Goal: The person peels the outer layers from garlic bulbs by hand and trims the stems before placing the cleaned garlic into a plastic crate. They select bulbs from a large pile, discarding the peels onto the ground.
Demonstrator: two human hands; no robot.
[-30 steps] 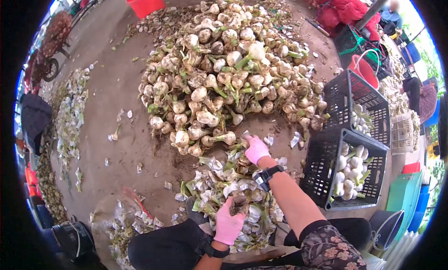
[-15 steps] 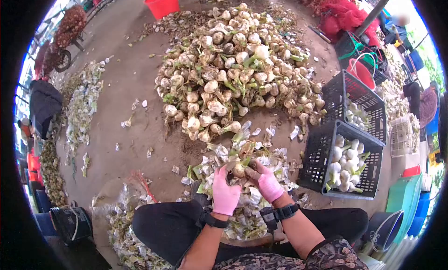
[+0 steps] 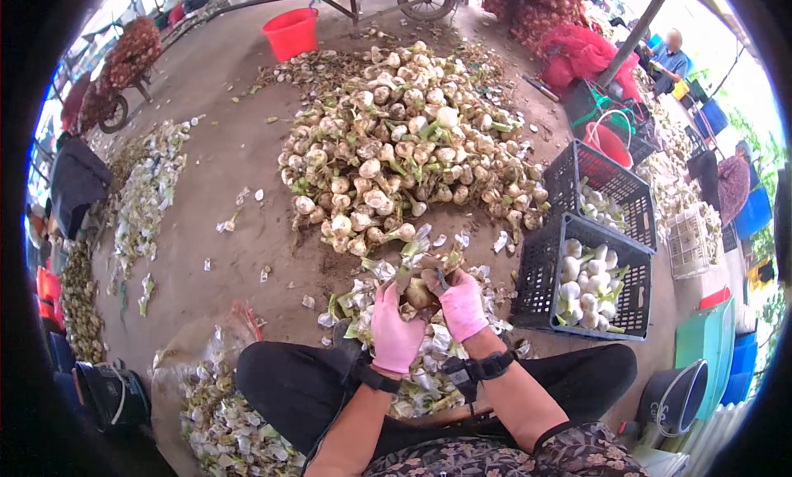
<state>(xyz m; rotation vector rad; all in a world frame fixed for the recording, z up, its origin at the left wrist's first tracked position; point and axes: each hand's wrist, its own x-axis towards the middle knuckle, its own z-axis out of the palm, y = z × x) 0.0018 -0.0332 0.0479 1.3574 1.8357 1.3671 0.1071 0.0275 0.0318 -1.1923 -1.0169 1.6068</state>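
Observation:
A garlic bulb with brownish skin is between my two pink-gloved hands, low in the middle of the view. My left hand curls its fingers around the bulb's left side. On the other side, my right hand has thumb and fingers closed at the bulb's top right; its dark fingertips partly cover the bulb. Peeled skins and leaf scraps lie below both hands. Just beyond them rises a large pile of untrimmed garlic.
Right of the pile stand two black crates; the nearer crate holds whitish cleaned garlic bulbs. A red bucket is behind the pile. A dark bucket sits at lower right, a black bucket at lower left. Other people are at far right.
The view has tilted up and shifted slightly right, showing a wheelbarrow at the top. The bulb has turned in my hands and shows a browner side; my right fingers have shifted over its top.

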